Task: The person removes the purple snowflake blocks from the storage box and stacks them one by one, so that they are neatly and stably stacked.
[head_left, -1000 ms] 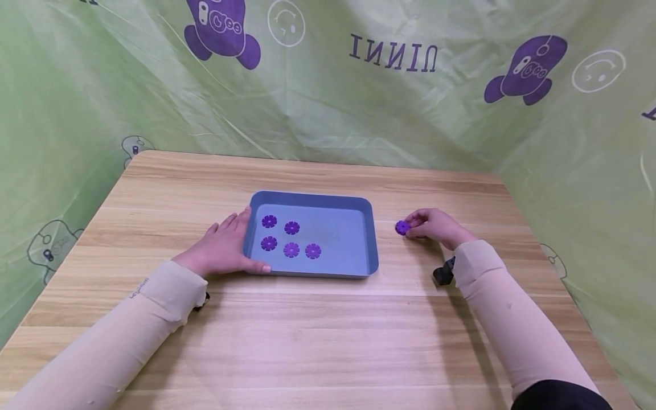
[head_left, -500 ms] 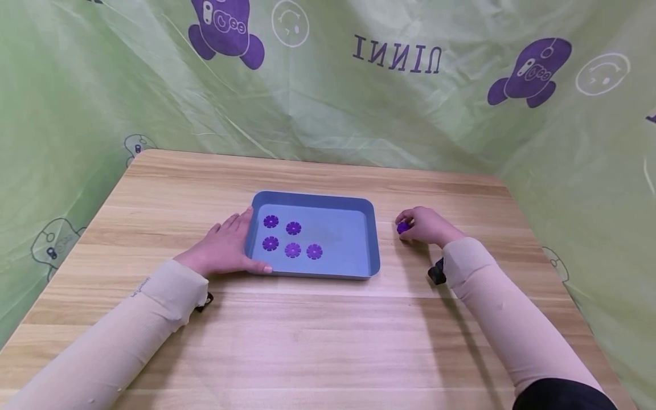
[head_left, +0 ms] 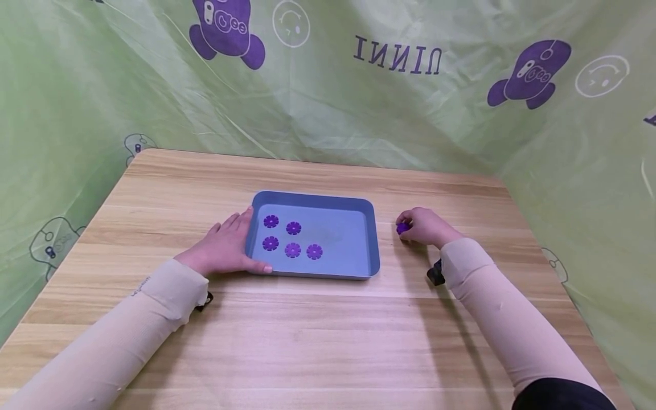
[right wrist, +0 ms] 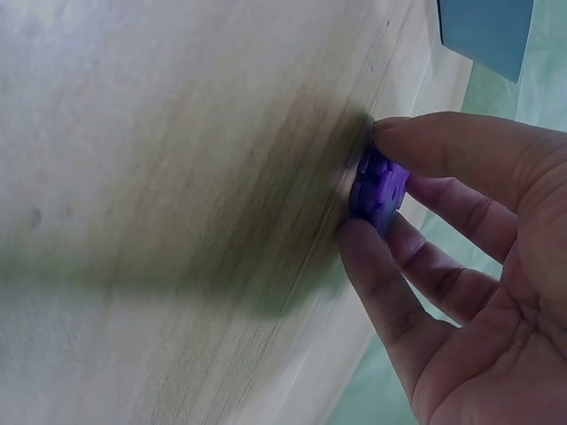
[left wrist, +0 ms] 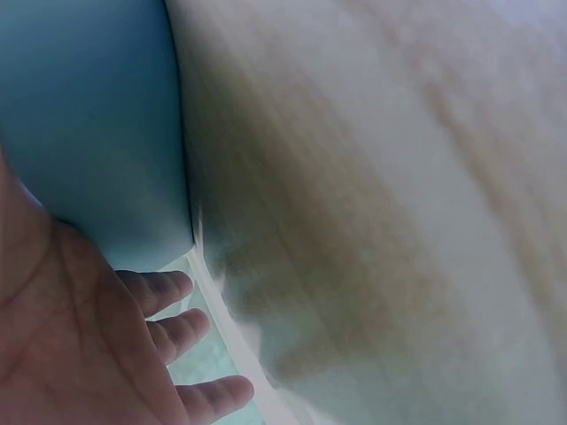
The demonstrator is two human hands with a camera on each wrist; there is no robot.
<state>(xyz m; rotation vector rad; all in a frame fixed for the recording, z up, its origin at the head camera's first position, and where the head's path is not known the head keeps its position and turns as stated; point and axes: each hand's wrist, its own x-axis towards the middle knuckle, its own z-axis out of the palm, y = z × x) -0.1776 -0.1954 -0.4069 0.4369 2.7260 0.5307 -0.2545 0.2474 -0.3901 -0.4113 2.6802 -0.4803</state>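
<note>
- The right hand (head_left: 427,226) is partly closed; a purple notched disc (right wrist: 381,190) is pinched between thumb and fingertips. Whether a single disc or a stack is held cannot be told.
- The held disc is positioned to the right of the tray (head_left: 343,233), apart from it and close to the tabletop (head_left: 307,341); contact with the surface cannot be confirmed.
- The left hand (head_left: 220,246) is spread, with nothing gripped. Its fingers are laid along the tray's left wall, and its thumb is placed at the near-left corner.
- Five purple notched discs (head_left: 292,250) are laid flat inside the tray: two in the far row, three in the near row.
- The table is backed by a green printed curtain (head_left: 328,125).
</note>
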